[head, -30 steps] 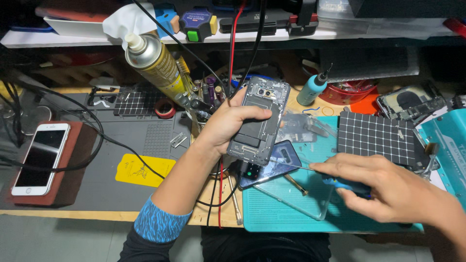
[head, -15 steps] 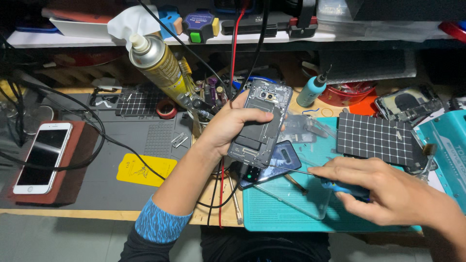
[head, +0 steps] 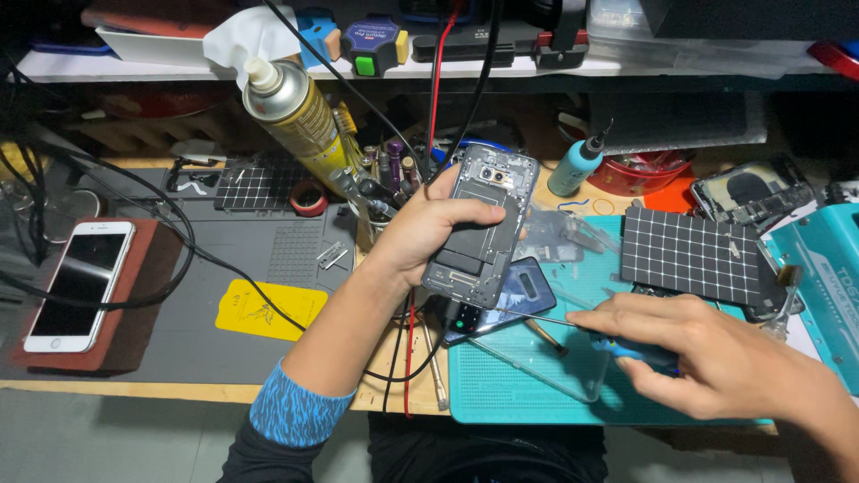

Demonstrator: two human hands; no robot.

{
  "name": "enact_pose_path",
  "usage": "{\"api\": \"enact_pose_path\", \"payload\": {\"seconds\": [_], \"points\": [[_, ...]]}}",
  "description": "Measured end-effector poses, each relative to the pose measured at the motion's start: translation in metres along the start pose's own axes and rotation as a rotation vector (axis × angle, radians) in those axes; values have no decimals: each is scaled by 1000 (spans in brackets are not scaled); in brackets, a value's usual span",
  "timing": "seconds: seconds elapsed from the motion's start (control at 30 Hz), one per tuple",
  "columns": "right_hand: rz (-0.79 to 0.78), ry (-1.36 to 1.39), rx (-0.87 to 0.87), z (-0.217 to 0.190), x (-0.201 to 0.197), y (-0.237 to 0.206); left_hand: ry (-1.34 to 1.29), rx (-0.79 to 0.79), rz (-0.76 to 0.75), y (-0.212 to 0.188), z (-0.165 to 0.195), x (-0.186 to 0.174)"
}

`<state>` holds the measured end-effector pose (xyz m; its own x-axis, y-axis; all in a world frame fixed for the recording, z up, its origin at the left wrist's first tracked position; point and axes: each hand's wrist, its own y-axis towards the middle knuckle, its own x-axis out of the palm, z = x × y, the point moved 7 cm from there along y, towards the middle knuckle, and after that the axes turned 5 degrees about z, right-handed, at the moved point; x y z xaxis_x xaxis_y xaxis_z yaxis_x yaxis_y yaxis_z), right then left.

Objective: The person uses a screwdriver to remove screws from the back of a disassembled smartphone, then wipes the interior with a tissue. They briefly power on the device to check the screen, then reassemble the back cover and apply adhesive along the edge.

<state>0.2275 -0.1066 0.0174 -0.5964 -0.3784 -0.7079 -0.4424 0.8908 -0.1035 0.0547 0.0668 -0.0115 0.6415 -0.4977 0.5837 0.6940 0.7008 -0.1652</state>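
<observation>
Grey opened phone with dark innards, over a glossy blue back cover. Teal dotted mat, black mat with white grid, yellow tag on grey mat, white phone on brown stand, gold spray can.

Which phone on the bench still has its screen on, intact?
The white phone on the red-brown block, far left. The one in the left hand is opened, internals showing.

A white phone with a dark screen lies far left; a yellow-labelled spray can leans behind.
</observation>
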Motion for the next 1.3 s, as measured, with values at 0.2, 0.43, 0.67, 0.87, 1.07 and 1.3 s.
{"api": "enact_pose_path", "payload": {"seconds": [0.2,0.43,0.67,0.87,1.07,1.3], "points": [[14,1,0,1,3,2,3,35,33,-1,-1,0],[29,-31,-19,-4,1,5,47,71,51,0,-2,-2],[-14,-75,223,9,-1,4,49,70,72,-1,-2,-6],[4,-48,137,5,-2,5,61,78,101,-1,1,-8],[-28,-66,180,8,3,8,0,91,84,-1,2,-1],[3,-46,101,-1,2,15,2,96,52,-10,5,9]]}}
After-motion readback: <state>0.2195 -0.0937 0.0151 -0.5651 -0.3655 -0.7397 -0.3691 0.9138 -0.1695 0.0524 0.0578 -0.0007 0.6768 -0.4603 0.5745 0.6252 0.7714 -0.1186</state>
